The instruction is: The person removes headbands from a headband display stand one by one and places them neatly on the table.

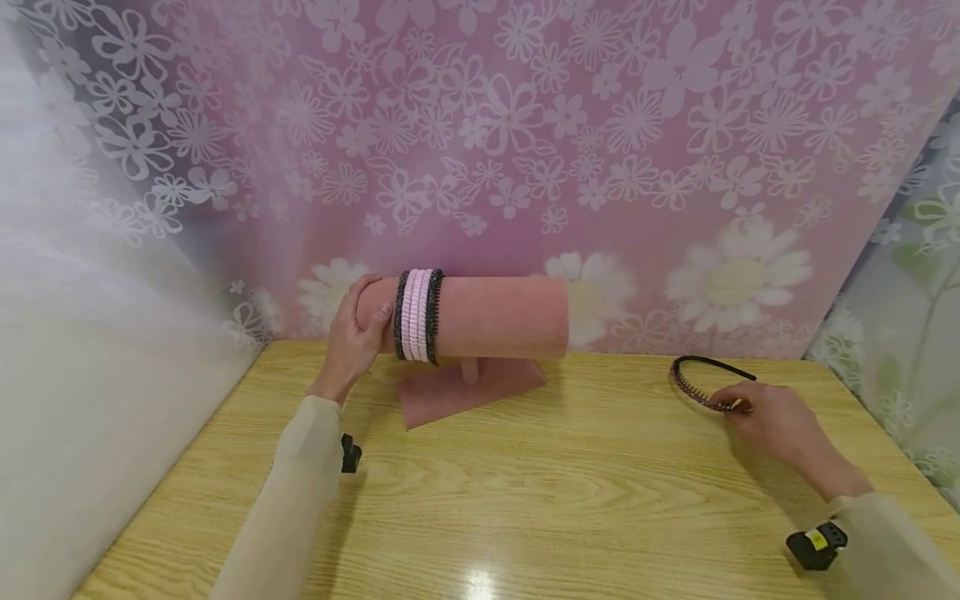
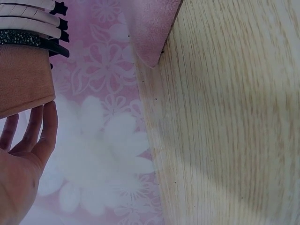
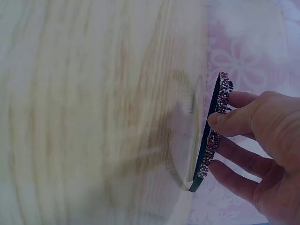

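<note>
While left hand (image 1: 354, 340) gripped end of display roll (image 1: 502, 317), dark and pale headbands (image 1: 416, 317) already straddled it; beaded headband (image 3: 209, 157), pinched in right hand (image 1: 776, 421), not yet on.

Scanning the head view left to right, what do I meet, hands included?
Left hand, group of headbands on the roll, bare right end of the pink roll, loose headband, right hand.
</note>
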`<act>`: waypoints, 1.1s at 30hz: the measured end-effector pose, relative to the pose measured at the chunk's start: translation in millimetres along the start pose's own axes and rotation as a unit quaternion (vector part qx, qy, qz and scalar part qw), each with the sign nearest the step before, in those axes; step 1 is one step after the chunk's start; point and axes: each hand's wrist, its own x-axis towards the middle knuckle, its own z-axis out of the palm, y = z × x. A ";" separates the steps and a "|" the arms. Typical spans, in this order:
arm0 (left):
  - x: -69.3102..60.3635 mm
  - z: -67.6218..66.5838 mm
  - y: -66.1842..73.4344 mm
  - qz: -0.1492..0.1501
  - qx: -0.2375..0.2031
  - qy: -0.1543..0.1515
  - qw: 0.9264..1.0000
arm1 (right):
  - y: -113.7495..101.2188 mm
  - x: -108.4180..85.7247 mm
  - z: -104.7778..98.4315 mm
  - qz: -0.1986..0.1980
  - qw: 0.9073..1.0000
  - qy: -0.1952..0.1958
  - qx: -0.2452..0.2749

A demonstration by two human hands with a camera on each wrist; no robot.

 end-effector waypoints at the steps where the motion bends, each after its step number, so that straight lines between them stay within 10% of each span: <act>1: 0.1 0.0 -0.3 -0.001 0.000 0.000 1.000 | 1.8 0.0 0.0 -0.002 1.000 0.001 -0.002; 33: 0.7 0.4 -0.6 -0.003 0.002 0.003 1.000 | 69.8 -20.1 -8.3 0.038 0.999 -0.028 -0.027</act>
